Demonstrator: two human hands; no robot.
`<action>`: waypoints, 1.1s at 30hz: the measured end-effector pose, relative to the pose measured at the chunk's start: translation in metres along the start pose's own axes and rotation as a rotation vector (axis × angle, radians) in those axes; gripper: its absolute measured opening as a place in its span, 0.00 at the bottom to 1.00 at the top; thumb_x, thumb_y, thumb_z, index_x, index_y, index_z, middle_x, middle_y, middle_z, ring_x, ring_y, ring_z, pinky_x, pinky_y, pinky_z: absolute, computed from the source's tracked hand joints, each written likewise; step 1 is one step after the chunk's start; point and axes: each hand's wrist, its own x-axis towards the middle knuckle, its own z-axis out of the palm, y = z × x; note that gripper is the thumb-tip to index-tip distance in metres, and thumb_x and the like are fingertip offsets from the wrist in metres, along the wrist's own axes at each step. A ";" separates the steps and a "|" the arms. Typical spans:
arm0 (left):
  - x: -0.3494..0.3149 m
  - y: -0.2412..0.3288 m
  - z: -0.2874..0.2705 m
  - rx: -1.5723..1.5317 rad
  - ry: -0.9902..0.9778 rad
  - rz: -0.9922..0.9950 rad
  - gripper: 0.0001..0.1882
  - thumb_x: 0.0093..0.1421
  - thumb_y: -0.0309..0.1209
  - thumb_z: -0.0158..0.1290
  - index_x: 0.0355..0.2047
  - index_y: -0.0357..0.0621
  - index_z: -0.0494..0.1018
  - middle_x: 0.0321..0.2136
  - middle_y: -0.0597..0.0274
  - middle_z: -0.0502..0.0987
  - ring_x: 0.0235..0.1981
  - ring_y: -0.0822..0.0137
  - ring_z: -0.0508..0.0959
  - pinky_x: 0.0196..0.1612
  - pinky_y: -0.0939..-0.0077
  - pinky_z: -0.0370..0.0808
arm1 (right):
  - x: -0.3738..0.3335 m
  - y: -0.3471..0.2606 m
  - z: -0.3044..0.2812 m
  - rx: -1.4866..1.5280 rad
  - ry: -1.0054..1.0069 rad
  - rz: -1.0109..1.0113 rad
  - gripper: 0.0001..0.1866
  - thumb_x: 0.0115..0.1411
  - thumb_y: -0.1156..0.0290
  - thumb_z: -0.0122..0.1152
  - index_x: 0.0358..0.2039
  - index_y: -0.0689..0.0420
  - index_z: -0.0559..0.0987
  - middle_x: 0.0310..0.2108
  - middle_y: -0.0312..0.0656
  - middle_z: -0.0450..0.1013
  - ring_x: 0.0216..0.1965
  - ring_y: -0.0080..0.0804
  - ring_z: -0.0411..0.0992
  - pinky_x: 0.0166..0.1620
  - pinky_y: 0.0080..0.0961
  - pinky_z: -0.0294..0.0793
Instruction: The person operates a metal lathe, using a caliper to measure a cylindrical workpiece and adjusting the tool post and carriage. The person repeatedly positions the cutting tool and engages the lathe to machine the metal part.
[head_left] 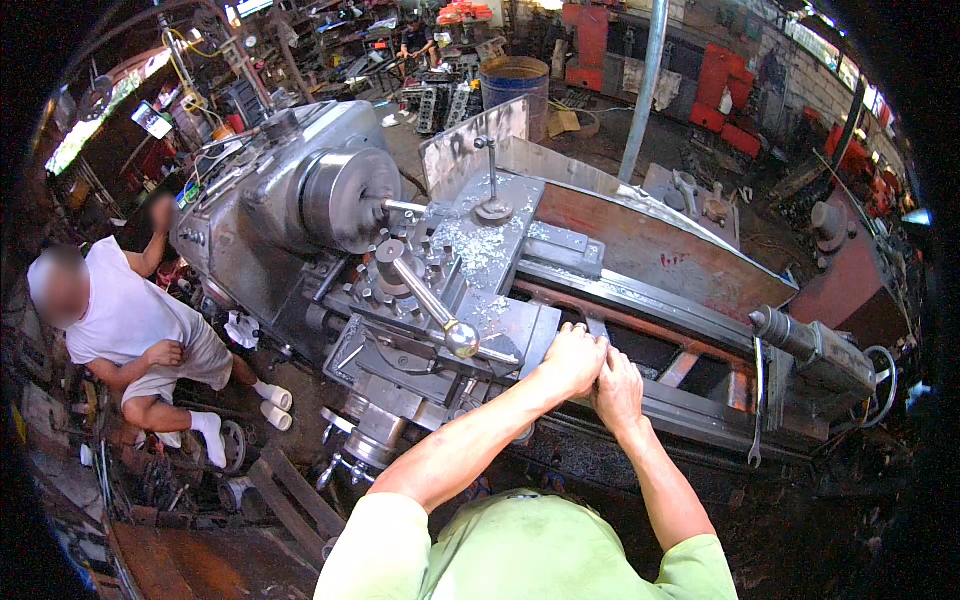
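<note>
My left hand (574,360) and my right hand (619,388) are together at the right side of the lathe's carriage (530,325), over the bed. Both have their fingers curled in; whatever they hold, if anything, is hidden. Left of them, a lever with a round metal knob (462,339) reaches out from the tool post (393,262). The chuck (350,200) looks blurred, with a thin bright workpiece (404,206) sticking out towards the tool post. Pale metal chips (478,245) are scattered across the cross slide, where a T-shaped handle (490,175) stands upright.
At the left a person in a white shirt (140,305) sits beside the headstock (235,190), one hand raised to it. The tailstock (830,365) stands at the bed's right end, with a wrench (757,410) hanging nearby. Behind are a metal splash guard (650,240), a pole (645,90) and a drum (514,85).
</note>
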 end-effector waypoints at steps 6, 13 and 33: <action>0.007 -0.006 -0.009 -0.046 -0.142 0.021 0.25 0.45 0.32 0.63 0.44 0.34 0.74 0.41 0.46 0.81 0.49 0.50 0.77 0.54 0.57 0.73 | 0.007 0.008 -0.004 0.033 -0.015 -0.088 0.21 0.49 0.73 0.65 0.46 0.64 0.76 0.41 0.47 0.73 0.44 0.46 0.73 0.44 0.44 0.73; 0.016 -0.011 -0.018 -0.087 -0.284 0.026 0.25 0.44 0.30 0.62 0.45 0.33 0.75 0.40 0.43 0.81 0.49 0.47 0.78 0.54 0.54 0.74 | 0.016 0.013 -0.012 0.061 -0.128 -0.111 0.19 0.46 0.72 0.67 0.40 0.61 0.77 0.35 0.47 0.74 0.39 0.47 0.75 0.41 0.45 0.74; -0.066 0.047 0.016 -0.112 0.447 -0.182 0.32 0.61 0.27 0.46 0.65 0.29 0.58 0.63 0.36 0.62 0.66 0.36 0.60 0.66 0.41 0.59 | 0.045 0.011 -0.045 0.118 -0.429 -0.013 0.15 0.49 0.72 0.62 0.38 0.61 0.81 0.38 0.51 0.78 0.43 0.53 0.77 0.46 0.45 0.78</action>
